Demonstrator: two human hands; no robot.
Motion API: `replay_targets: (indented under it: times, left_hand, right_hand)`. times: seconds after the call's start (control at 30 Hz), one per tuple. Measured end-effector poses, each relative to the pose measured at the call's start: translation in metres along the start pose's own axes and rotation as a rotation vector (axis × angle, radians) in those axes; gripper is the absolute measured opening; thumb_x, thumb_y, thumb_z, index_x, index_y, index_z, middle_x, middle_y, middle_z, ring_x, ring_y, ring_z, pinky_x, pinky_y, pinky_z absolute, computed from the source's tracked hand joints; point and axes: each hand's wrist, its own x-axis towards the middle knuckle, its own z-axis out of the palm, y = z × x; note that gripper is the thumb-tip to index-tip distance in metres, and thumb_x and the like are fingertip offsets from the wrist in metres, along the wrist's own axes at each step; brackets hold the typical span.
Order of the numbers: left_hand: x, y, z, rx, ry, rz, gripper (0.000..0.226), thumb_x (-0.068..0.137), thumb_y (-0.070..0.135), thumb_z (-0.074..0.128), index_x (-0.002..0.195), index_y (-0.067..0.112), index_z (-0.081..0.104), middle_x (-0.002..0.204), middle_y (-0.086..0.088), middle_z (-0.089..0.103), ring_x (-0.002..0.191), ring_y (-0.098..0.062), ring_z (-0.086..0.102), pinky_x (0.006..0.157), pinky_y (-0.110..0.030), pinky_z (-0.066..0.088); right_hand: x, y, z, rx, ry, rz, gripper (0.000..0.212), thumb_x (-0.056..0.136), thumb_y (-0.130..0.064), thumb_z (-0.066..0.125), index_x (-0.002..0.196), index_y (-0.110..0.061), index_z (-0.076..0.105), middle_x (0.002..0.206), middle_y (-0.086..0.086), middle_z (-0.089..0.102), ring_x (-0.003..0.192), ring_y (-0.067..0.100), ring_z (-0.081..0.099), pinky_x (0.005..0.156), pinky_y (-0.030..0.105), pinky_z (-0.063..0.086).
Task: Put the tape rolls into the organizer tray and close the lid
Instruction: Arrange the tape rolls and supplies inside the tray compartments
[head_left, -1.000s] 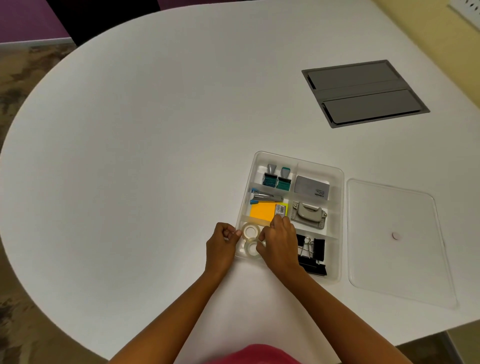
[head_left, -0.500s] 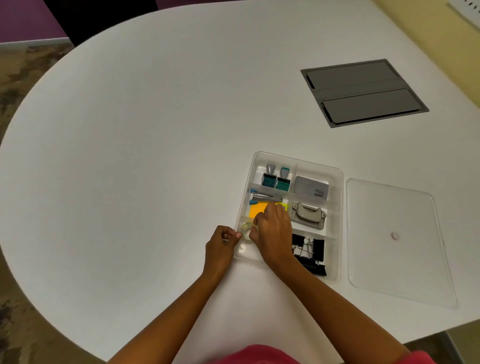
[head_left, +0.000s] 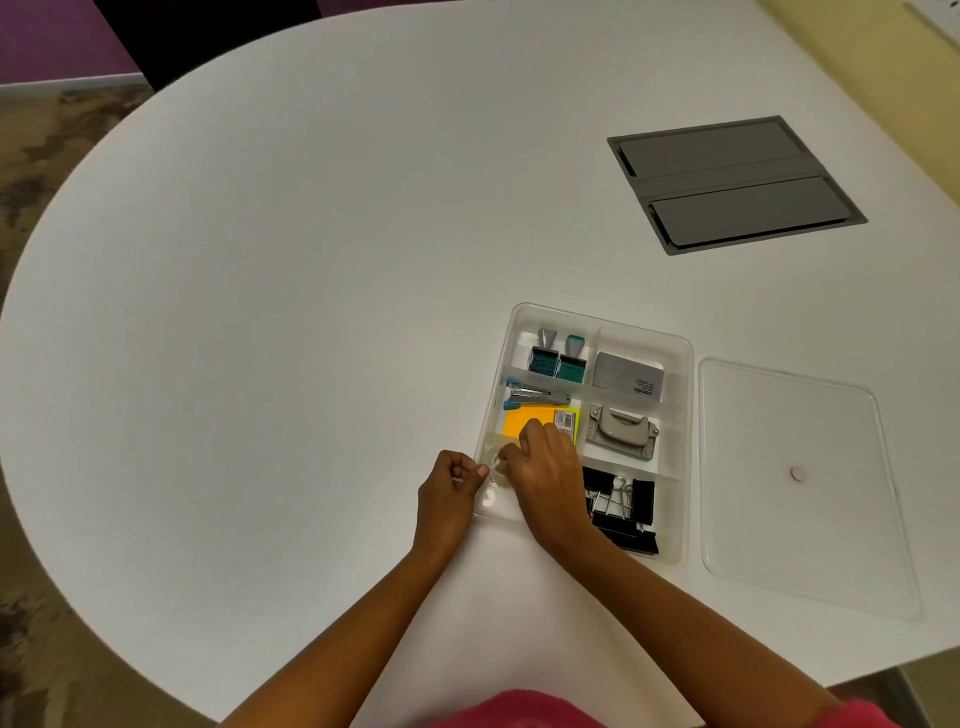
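My right hand (head_left: 548, 478) is curling down into the near-left compartment of the organizer tray (head_left: 684, 364), fingers bent over the tape rolls (head_left: 492, 480). Honestly can't tell if that grip is actually pinching a roll or just nudging it, since my knuckles are covering most of it. My left hand (head_left: 447, 493) is sitting just outside the tray's left wall, fingers clenched in a loose fist with the thumb touching the rim, seemingly steadying it and not holding anything.

The rolls are clear-ish and basically blending into the clear plastic, but they're looking like they're down in that compartment, right below the orange sticky notes (head_left: 522, 423) and left of the binder clips (head_left: 623, 512).

The lid (head_left: 810, 519) is lying flat on the counter (head_left: 260, 312) just right of the tray, so that part's not done yet.

What I'm worrying about: if a roll is sitting tilted on the other one, it's probably poking above the rim and the lid won't seat. Also that tray is light, so pressing could skid it.
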Motion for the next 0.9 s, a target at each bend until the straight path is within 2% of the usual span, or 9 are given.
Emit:
replay_targets:
  times: [0.1, 0.17, 0.27, 0.4, 0.53, 0.6, 0.9]
  left_hand:
    - [0.0, 0.001, 0.001, -0.005, -0.002, 0.007, 0.01, 0.09, 0.022, 0.058, 0.092, 0.015, 0.052, 0.084, 0.005, 0.056, 0.08, -0.013, 0.053, 0.067, -0.012, 0.041]
    - [0.0, 0.001, 0.001, -0.006, -0.003, 0.007, 0.01, 0.09, 0.022, 0.058, 0.093, 0.015, 0.052, 0.086, 0.004, 0.056, 0.081, -0.013, 0.053, 0.067, -0.011, 0.041]
    - [-0.001, 0.002, 0.0, 0.001, -0.004, 0.007, 0.011, 0.09, 0.023, 0.058, 0.094, 0.015, 0.051, 0.087, 0.003, 0.056, 0.08, -0.012, 0.052, 0.067, -0.01, 0.041]
    - [-0.001, 0.001, 0.0, -0.001, 0.001, 0.012, 0.01, 0.09, 0.022, 0.058, 0.092, 0.015, 0.051, 0.081, 0.009, 0.054, 0.08, -0.013, 0.052, 0.068, -0.012, 0.041]
    - [-0.001, 0.001, 0.001, -0.002, 0.004, 0.018, 0.01, 0.09, 0.022, 0.058, 0.092, 0.016, 0.05, 0.081, 0.01, 0.053, 0.08, -0.013, 0.052, 0.07, -0.013, 0.041]
    - [-0.001, 0.001, 0.001, -0.001, 0.009, 0.016, 0.011, 0.09, 0.022, 0.058, 0.092, 0.016, 0.05, 0.08, 0.009, 0.053, 0.08, -0.014, 0.052, 0.069, -0.013, 0.041]
    - [-0.002, 0.002, 0.001, -0.009, 0.002, 0.016, 0.011, 0.09, 0.022, 0.058, 0.093, 0.014, 0.05, 0.088, 0.001, 0.056, 0.082, -0.016, 0.053, 0.07, -0.013, 0.041]
  right_hand:
    - [-0.002, 0.0, -0.003, -0.035, -0.13, -0.015, 0.035, 0.056, -0.033, 0.086, 0.079, -0.012, 0.071, 0.083, 0.007, 0.056, 0.077, 0.025, 0.052, 0.061, 0.035, 0.042]
    - [0.001, -0.001, -0.005, -0.079, -0.181, 0.006, 0.036, 0.051, -0.028, 0.09, 0.077, -0.013, 0.071, 0.086, 0.008, 0.056, 0.078, 0.025, 0.051, 0.062, 0.035, 0.043]
    - [0.007, -0.002, -0.007, -0.111, -0.191, -0.005, 0.026, 0.053, -0.017, 0.089, 0.07, -0.012, 0.07, 0.09, 0.009, 0.056, 0.081, 0.026, 0.05, 0.063, 0.036, 0.041]
    - [0.007, -0.004, -0.011, -0.16, -0.262, -0.039, 0.04, 0.037, -0.03, 0.094, 0.064, -0.011, 0.07, 0.091, 0.01, 0.059, 0.082, 0.027, 0.051, 0.065, 0.036, 0.044]
    - [0.004, -0.004, -0.007, -0.168, -0.218, -0.041, 0.029, 0.042, -0.008, 0.091, 0.053, -0.007, 0.064, 0.085, 0.01, 0.059, 0.081, 0.025, 0.039, 0.063, 0.035, 0.043]
    - [0.003, -0.003, -0.006, -0.155, -0.195, -0.041, 0.028, 0.044, -0.003, 0.089, 0.052, -0.006, 0.063, 0.085, 0.011, 0.058, 0.082, 0.025, 0.037, 0.063, 0.036, 0.044]
    - [0.003, 0.002, -0.003, -0.126, -0.25, 0.005, 0.028, 0.045, -0.015, 0.092, 0.06, -0.008, 0.069, 0.086, 0.009, 0.056, 0.081, 0.026, 0.047, 0.066, 0.037, 0.045]
